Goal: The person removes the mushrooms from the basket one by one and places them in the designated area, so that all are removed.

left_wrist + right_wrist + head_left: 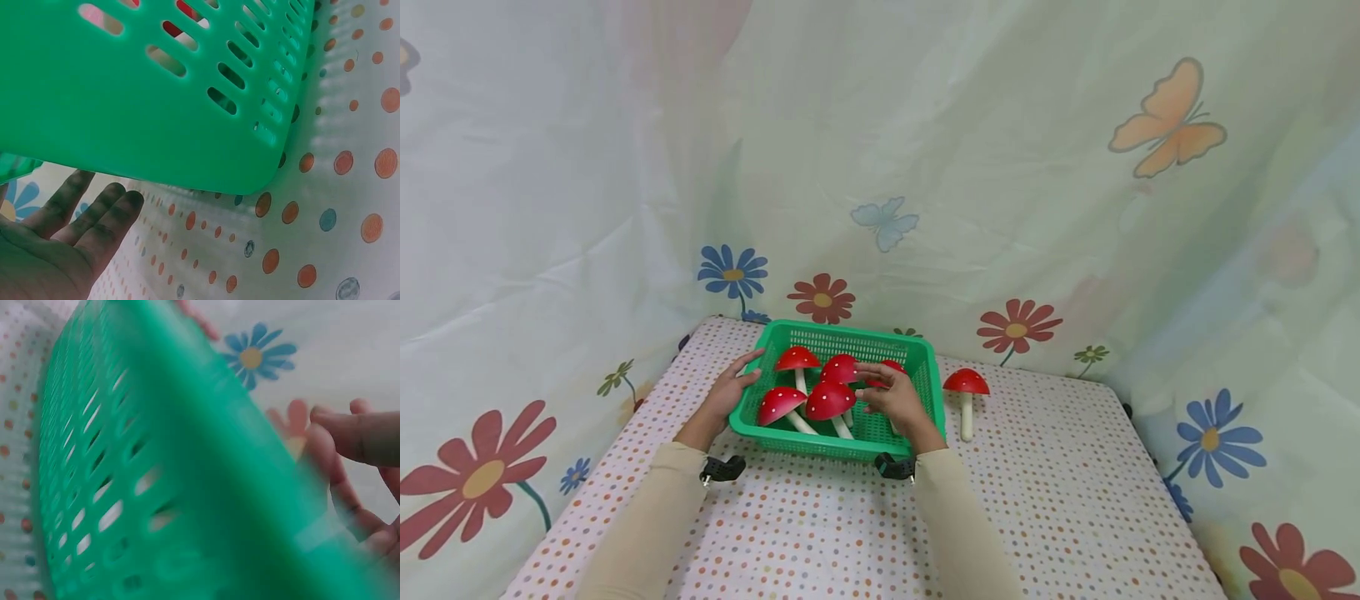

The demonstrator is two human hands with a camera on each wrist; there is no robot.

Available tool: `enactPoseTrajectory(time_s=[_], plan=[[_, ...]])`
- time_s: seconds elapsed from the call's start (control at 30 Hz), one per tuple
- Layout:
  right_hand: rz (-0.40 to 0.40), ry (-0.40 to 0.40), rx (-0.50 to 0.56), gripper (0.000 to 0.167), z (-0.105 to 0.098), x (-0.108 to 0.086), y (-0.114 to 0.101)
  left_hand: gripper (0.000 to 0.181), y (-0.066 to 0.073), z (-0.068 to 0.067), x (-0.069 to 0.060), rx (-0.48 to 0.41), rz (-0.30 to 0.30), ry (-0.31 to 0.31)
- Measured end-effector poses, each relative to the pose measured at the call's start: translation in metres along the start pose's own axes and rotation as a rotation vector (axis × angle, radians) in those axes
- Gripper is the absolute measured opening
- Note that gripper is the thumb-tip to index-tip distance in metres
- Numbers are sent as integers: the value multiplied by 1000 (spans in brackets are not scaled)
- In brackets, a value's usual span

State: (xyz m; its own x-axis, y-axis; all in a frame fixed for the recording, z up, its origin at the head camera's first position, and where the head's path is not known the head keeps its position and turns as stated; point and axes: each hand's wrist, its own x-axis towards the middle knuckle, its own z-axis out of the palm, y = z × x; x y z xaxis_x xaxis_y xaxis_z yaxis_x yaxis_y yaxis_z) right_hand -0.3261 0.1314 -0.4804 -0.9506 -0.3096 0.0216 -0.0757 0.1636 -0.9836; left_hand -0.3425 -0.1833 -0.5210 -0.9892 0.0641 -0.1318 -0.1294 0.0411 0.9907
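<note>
A green plastic basket (850,454) holds several toy mushrooms with white-spotted red caps and pale stems, among them a front mushroom (831,401) and a back-left mushroom (797,358). My left hand (727,393) is at the basket's left side, its fingers extended along the rim; in the left wrist view the left hand (69,244) shows beside the basket wall. Over the right part of the basket hovers my right hand (897,402), fingers loosely bent, partly hiding a mushroom (892,365) behind it. In the right wrist view nothing shows in the right hand (362,469).
One more mushroom (967,385) lies on the table just right of the basket, its stem toward me. A dotted cloth (1060,492) covers the table. Behind it hangs a curtain (940,275) printed with flowers and butterflies.
</note>
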Motion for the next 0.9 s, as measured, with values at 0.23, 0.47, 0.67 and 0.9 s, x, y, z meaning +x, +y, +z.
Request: enactPoseTrajectory(time_s=[0.23, 0.47, 0.67, 0.9], plan=[[110, -3, -139, 43, 5, 2, 12, 49, 3, 2, 0, 20, -5, -17], [158, 38, -196, 42, 14, 3, 14, 50, 7, 2, -6, -25, -37, -11], [142, 56, -266, 32, 19, 5, 15, 49, 4, 2, -7, 0, -20, 6], [113, 35, -319, 30, 19, 7, 14, 49, 2, 2, -4, 12, 3, 18]])
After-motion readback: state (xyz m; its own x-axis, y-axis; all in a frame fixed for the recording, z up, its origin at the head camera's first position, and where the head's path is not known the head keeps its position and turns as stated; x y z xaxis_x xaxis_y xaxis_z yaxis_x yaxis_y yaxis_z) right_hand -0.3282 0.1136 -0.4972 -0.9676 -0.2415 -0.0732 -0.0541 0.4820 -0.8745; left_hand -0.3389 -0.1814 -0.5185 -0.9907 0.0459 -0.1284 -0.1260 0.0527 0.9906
